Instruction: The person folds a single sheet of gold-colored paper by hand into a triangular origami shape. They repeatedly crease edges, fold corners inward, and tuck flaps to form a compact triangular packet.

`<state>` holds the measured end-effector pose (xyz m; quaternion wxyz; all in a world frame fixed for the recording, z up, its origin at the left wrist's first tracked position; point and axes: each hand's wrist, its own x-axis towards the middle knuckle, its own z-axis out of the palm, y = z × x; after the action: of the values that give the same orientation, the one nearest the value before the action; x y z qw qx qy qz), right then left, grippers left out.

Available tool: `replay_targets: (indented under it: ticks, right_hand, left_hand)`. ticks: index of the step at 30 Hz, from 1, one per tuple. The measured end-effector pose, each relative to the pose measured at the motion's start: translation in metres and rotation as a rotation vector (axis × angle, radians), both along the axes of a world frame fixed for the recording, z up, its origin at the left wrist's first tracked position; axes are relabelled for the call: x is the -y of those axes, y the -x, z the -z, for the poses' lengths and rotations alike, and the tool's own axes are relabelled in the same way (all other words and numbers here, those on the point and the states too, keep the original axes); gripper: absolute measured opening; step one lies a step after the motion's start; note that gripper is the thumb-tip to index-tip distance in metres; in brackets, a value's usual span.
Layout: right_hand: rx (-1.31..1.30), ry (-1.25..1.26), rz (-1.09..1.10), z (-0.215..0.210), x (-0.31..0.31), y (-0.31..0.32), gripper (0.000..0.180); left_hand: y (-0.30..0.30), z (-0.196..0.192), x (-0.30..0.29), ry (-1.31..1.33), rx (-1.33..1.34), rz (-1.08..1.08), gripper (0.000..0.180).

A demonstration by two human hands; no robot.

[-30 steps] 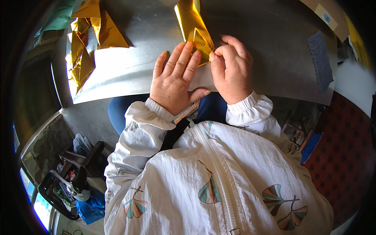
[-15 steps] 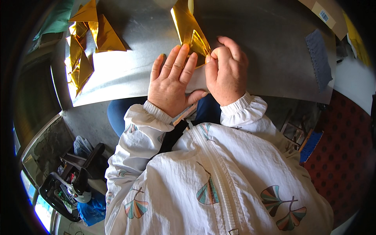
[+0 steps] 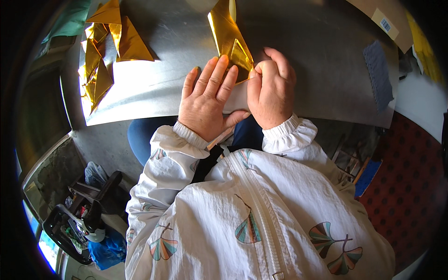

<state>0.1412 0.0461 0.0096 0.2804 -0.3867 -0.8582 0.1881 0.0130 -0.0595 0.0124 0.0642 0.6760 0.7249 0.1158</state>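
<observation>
Left hand laid flat, palm down, fingers stretched forward and close together, fingertips pressing on the near edge of a gold foil sheet; thumb tucked to the right, toward the other hand. Right hand just beside it, knuckles up, fingers curled, thumb and forefinger pinching the lower right corner of the same sheet, right at the tip of the left forefinger. Gold foil sheet folded into a narrow pointed shape, running from between the two hands away toward the far edge of the view, a small triangular fold showing just ahead of the left fingertips. Under both hands, a grey metal tabletop, its near edge passing just below the wrists. Behind the wrists, white jacket sleeves with gathered cuffs, the jacket printed with fan-shaped leaves. Well to the left of the left hand, a pile of folded gold foil pieces at the table's left end. Well to the right of the right hand, a dark grey cloth patch on the tabletop, and beyond it a brown cardboard piece at the far right corner. Below and far left of the hands, on the floor, a black basket holding small items, beside blue plastic
</observation>
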Motion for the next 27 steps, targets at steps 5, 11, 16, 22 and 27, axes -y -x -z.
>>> replay_targets:
  ticks: [5,11,16,22,27]
  right_hand:
    - [0.007,0.069,0.006,0.001,0.001,-0.003,0.012]
    - [-0.079,0.152,-0.011,0.002,0.001,-0.008,0.025]
    - [0.017,0.008,-0.209,-0.005,-0.001,-0.02,0.043]
    - [0.293,-0.075,-0.241,-0.004,0.005,-0.021,0.045]
    - [0.308,-0.044,-0.261,-0.001,0.004,-0.023,0.049]
  left_hand:
    - [0.0,0.0,0.001,0.023,0.01,-0.01,0.091]
    - [0.0,-0.001,0.001,0.043,-0.006,-0.013,0.092]
    - [0.0,-0.002,0.0,-0.014,0.018,-0.017,0.089]
    - [0.004,-0.001,0.003,-0.057,0.058,0.018,0.088]
    - [0.039,0.0,0.024,-0.103,0.163,0.034,0.075]
